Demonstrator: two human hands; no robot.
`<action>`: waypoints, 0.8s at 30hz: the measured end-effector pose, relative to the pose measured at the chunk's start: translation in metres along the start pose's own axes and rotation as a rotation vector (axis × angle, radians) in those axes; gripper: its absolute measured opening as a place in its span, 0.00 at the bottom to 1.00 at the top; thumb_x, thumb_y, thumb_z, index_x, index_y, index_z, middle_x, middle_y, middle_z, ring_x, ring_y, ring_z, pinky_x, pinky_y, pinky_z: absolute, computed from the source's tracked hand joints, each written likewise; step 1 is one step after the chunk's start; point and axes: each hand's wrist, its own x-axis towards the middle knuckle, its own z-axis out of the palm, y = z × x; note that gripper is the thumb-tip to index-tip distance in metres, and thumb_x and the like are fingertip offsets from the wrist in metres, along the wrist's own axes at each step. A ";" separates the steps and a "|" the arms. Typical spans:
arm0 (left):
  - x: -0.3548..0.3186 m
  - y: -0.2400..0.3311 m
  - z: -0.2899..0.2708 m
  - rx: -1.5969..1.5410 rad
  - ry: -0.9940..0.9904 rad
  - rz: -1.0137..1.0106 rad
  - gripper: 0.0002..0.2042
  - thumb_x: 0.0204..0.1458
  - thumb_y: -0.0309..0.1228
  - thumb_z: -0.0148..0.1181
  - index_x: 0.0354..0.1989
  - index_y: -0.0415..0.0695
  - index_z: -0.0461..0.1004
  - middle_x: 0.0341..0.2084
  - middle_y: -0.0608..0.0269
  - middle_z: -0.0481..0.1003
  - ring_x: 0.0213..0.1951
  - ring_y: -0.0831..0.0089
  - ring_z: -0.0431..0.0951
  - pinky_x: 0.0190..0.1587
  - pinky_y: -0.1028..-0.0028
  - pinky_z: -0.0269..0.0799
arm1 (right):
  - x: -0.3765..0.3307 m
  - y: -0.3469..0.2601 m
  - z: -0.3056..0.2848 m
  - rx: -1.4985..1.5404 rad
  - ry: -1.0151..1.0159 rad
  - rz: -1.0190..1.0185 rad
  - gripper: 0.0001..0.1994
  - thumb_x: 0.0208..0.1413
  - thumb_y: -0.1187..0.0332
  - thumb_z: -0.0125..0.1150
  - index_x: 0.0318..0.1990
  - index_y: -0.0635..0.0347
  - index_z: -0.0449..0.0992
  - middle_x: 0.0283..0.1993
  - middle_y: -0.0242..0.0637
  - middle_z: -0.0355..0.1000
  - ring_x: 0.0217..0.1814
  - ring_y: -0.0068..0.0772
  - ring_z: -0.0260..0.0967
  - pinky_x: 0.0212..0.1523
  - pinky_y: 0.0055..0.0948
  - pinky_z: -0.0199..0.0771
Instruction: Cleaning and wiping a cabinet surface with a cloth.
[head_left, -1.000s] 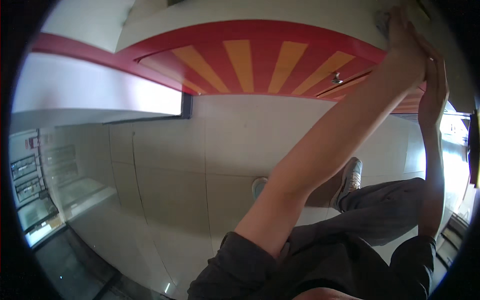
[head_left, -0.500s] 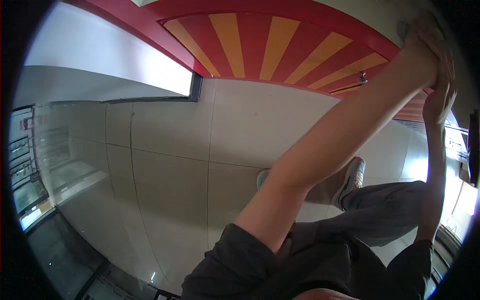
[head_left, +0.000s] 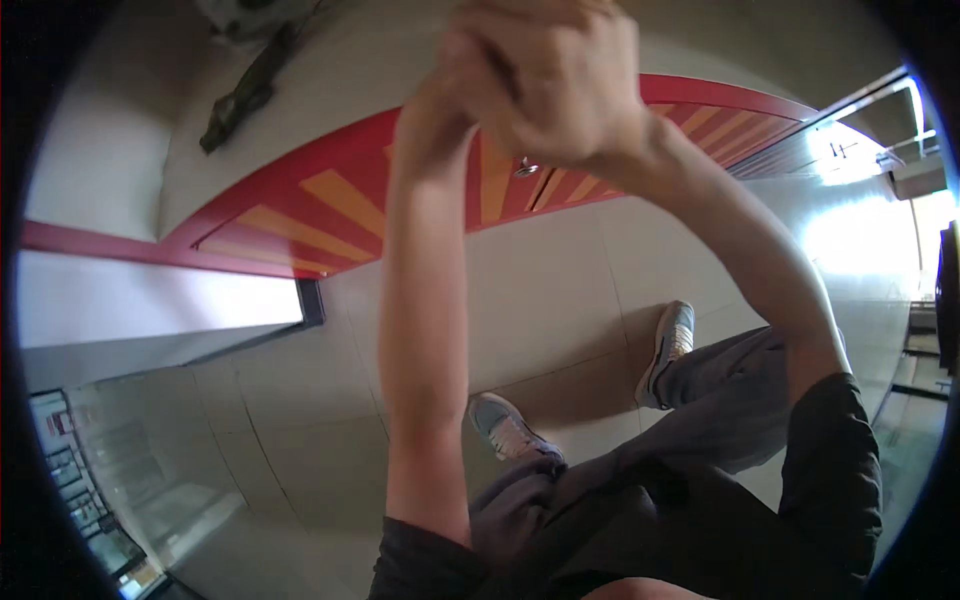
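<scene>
My two hands are together at the top, above the front edge of a pale counter with a red rim. My right hand (head_left: 565, 85) is closed, its knuckles toward me, and it overlaps my left hand (head_left: 450, 95). What my right hand holds, if anything, is hidden. Most of my left hand's fingers are hidden behind the right, and both hands are a little blurred. On the counter (head_left: 340, 100), to the left of my hands, lies a dark green long object (head_left: 245, 95) like a toy animal. Beyond it sits a white item with dark patches (head_left: 250, 15), cut by the frame's edge.
Below the counter's red edge runs a cabinet front (head_left: 335, 200) with orange and red rays and a small metal knob (head_left: 525, 168). A white panel (head_left: 170, 300) stands at left. My shoes (head_left: 510, 425) are on the tiled floor (head_left: 540, 290).
The view has turned right, so my arms now appear nearer the middle. My hands, earlier at the upper right edge, show together at the top. The green object has come into view.
</scene>
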 end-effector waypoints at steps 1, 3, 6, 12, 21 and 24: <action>0.000 -0.006 0.000 0.151 0.085 0.172 0.12 0.72 0.36 0.47 0.48 0.43 0.75 0.43 0.61 0.75 0.47 0.73 0.74 0.56 0.70 0.68 | -0.003 0.002 0.004 0.068 0.027 0.003 0.03 0.51 0.73 0.60 0.28 0.58 0.74 0.28 0.36 0.74 0.22 0.34 0.63 0.27 0.29 0.66; -0.004 -0.012 -0.002 0.471 0.250 0.516 0.14 0.71 0.36 0.46 0.50 0.42 0.76 0.43 0.61 0.75 0.48 0.72 0.74 0.55 0.71 0.67 | -0.010 0.001 0.005 0.124 0.077 0.019 0.02 0.56 0.74 0.60 0.32 0.60 0.74 0.29 0.38 0.74 0.23 0.34 0.65 0.26 0.29 0.67; -0.008 -0.011 0.004 0.838 0.411 0.854 0.15 0.71 0.35 0.44 0.51 0.41 0.77 0.43 0.62 0.75 0.50 0.71 0.73 0.54 0.72 0.67 | -0.018 -0.026 0.004 0.209 0.009 0.030 0.08 0.60 0.64 0.60 0.44 0.53 0.73 0.42 0.36 0.69 0.43 0.36 0.66 0.48 0.38 0.68; 0.010 -0.029 0.044 2.285 0.911 0.367 0.33 0.72 0.58 0.42 0.73 0.45 0.66 0.75 0.48 0.62 0.82 0.55 0.42 0.75 0.60 0.51 | -0.031 -0.097 0.006 0.563 0.158 -0.157 0.09 0.60 0.60 0.56 0.43 0.53 0.72 0.39 0.34 0.68 0.45 0.38 0.66 0.51 0.42 0.67; 0.060 -0.036 0.031 2.700 1.548 0.217 0.34 0.73 0.58 0.39 0.76 0.45 0.61 0.79 0.47 0.53 0.82 0.43 0.36 0.76 0.47 0.50 | -0.071 -0.060 -0.028 0.735 0.082 -0.198 0.10 0.58 0.62 0.57 0.41 0.54 0.78 0.36 0.36 0.78 0.43 0.40 0.71 0.54 0.42 0.67; 0.097 -0.018 0.010 2.810 1.562 0.091 0.34 0.73 0.58 0.33 0.76 0.46 0.60 0.80 0.47 0.52 0.82 0.42 0.36 0.76 0.45 0.49 | -0.072 -0.017 -0.050 0.711 0.032 -0.064 0.08 0.56 0.62 0.60 0.38 0.54 0.78 0.34 0.36 0.77 0.41 0.40 0.69 0.55 0.43 0.66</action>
